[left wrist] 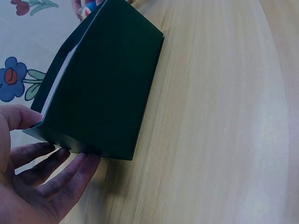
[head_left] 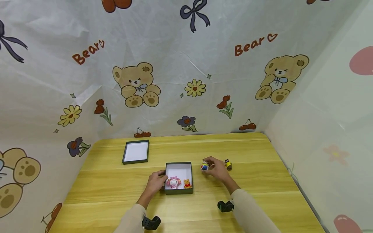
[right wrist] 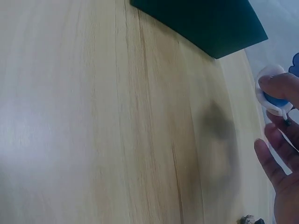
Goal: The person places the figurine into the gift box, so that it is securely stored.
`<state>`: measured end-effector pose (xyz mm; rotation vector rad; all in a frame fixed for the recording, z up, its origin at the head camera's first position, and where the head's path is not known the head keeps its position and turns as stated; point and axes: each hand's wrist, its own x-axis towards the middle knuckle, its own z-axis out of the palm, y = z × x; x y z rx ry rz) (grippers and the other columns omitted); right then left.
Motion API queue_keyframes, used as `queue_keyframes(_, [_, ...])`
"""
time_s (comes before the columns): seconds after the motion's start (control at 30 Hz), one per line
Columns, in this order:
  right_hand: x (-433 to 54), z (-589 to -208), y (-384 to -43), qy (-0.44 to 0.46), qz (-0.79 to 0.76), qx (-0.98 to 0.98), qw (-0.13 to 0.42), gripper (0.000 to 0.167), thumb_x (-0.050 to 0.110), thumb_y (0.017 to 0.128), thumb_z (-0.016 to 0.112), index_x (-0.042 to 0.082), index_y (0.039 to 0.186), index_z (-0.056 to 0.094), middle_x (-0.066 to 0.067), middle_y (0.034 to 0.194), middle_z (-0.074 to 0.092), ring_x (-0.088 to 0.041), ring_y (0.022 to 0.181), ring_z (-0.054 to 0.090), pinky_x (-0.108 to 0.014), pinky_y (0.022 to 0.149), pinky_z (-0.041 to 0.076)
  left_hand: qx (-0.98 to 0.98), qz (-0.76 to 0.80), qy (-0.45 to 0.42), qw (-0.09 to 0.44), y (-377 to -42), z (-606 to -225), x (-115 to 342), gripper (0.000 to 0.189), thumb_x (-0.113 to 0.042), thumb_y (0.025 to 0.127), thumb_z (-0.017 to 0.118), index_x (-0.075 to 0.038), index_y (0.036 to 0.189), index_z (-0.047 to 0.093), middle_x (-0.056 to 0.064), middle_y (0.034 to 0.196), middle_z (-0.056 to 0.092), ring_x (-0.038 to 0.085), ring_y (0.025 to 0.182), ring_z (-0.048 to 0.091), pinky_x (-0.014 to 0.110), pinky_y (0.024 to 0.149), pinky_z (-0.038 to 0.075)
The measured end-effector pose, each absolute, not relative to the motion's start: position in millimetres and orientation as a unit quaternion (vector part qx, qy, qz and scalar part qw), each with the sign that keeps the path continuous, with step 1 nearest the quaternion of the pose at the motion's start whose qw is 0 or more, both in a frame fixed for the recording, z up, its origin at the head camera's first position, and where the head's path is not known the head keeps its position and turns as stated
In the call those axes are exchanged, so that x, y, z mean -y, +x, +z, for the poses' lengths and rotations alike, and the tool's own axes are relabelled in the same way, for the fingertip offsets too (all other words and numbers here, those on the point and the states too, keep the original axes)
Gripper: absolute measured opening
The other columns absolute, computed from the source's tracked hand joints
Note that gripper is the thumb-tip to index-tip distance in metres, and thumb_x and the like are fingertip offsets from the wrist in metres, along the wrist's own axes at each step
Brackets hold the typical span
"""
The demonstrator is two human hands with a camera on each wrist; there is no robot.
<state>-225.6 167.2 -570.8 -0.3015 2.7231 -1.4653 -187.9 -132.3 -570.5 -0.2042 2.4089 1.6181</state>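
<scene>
Boxed: pink figurine [head_left: 174,183], bear figurine [head_left: 187,184]
Left hand [head_left: 155,181]: fingers grip box [head_left: 178,191]
Right hand [head_left: 217,169]: fingers pinch blue-white figurine [head_left: 204,166]
Unboxed: yellow figurine [head_left: 228,165], right

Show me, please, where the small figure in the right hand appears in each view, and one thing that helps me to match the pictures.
Head: slightly right of centre, in the lower half, the small figure is pinched by the right hand.
Left wrist: at the top edge, left of centre.
Right wrist: near the right edge, above mid-height.
Shared landmark: the dark green box that the left hand holds.
</scene>
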Motion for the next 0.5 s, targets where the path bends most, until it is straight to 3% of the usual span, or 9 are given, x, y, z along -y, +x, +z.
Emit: queue_keyframes(0.5, [-149.2,-563.7,-221.5,-0.144,-0.519,-0.842,-0.005,0.041,0.01,0.077,0.08,0.003,0.116,0.067,-0.01,0.112,0.066,-0.025,0.093,0.058,-0.048,0.083,0.051,-0.817,0.56,-0.068,0.12,-189.5,-573.4,132.8,0.046,-0.013,0.092,0.059,0.012,0.13,0.052,0.028,0.125,0.057,0.029,0.096,0.064,0.038,0.074,0.056])
